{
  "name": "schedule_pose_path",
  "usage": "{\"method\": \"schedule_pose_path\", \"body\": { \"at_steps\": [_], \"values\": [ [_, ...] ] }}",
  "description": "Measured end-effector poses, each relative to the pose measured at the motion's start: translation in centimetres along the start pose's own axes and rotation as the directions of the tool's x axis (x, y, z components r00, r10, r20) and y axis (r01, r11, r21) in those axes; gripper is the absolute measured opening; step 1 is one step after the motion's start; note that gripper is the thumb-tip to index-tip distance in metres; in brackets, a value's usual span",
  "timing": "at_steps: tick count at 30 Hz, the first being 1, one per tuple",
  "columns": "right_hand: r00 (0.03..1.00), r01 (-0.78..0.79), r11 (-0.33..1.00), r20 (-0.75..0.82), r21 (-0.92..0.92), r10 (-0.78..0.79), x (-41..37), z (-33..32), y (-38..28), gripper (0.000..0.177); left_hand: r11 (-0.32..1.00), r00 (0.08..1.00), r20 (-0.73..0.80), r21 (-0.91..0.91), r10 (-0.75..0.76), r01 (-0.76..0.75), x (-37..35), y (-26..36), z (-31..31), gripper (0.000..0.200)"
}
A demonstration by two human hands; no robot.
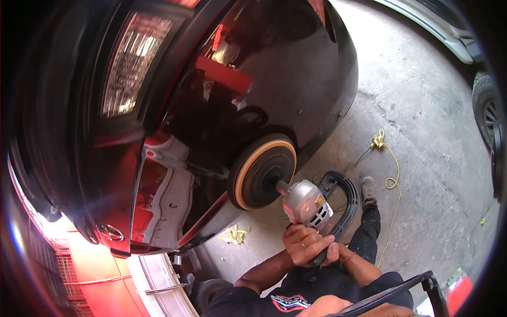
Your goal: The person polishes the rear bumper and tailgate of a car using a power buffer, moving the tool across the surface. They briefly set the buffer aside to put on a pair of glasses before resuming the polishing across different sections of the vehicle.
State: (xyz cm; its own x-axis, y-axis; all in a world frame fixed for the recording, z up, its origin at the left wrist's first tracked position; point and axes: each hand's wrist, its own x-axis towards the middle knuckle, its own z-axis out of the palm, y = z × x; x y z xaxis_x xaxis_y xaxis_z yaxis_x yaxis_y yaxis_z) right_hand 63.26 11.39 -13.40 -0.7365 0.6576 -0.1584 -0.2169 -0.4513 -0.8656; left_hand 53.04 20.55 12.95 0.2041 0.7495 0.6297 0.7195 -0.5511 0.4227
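I hold a silver and black polisher (305, 203) with a large D-shaped black handle (353, 201). Fingers of my left hand (306, 245), with a ring on one, wrap around its lower body. My right hand (334, 254), a red band at its wrist, closes beside the left on the same tool, its fingers partly hidden. The round buffing pad (245, 174), edged in orange-tan, faces the glossy dark car panel (296, 79) and lies right at its surface. Reflections of red things and a white body part show in the paint.
A yellow cord (396, 206) runs over the concrete floor (417, 142) to a yellow connector (378, 140). Crumpled yellow strips (235, 234) lie under the car. My shoe (368, 188) stands near the handle. Another vehicle's wheel (486, 108) is at the right, a white bumper (158, 285) at lower left.
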Motion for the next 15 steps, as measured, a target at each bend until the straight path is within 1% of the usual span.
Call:
{"method": "schedule_pose_path", "body": {
  "at_steps": [2, 5, 10, 13, 15],
  "values": [
    [0.998, -0.066, 0.997, 0.027, 0.046, 0.064, -1.3, -0.4, -0.6, 0.044, 1.000, 1.000, 0.026, 0.008, -0.006, 0.006, 1.8, 0.1, 0.2, 0.018],
    [0.994, -0.103, 0.991, 0.035, 0.091, 0.100, -0.8, -1.9, -1.4, 0.044, 1.000, 0.999, 0.028, -0.012, 0.016, -0.016, 4.1, -0.2, 2.4, 0.017],
    [0.995, -0.095, 0.987, -0.004, 0.127, 0.097, 1.2, -4.9, -3.4, 0.044, 0.999, 0.998, 0.057, -0.020, 0.036, -0.035, 7.6, -1.4, 6.1, 0.017],
    [0.995, -0.067, 0.989, -0.063, 0.130, 0.076, 2.9, -7.3, -4.7, 0.044, 0.998, 0.996, 0.063, -0.021, 0.066, -0.065, 9.6, -2.4, 8.5, 0.018],
    [0.993, -0.040, 0.993, -0.110, 0.115, 0.053, 4.5, -8.5, -5.4, 0.045, 0.998, 0.997, 0.048, -0.005, 0.062, -0.061, 10.1, -3.3, 9.7, 0.018]
  ]
}}
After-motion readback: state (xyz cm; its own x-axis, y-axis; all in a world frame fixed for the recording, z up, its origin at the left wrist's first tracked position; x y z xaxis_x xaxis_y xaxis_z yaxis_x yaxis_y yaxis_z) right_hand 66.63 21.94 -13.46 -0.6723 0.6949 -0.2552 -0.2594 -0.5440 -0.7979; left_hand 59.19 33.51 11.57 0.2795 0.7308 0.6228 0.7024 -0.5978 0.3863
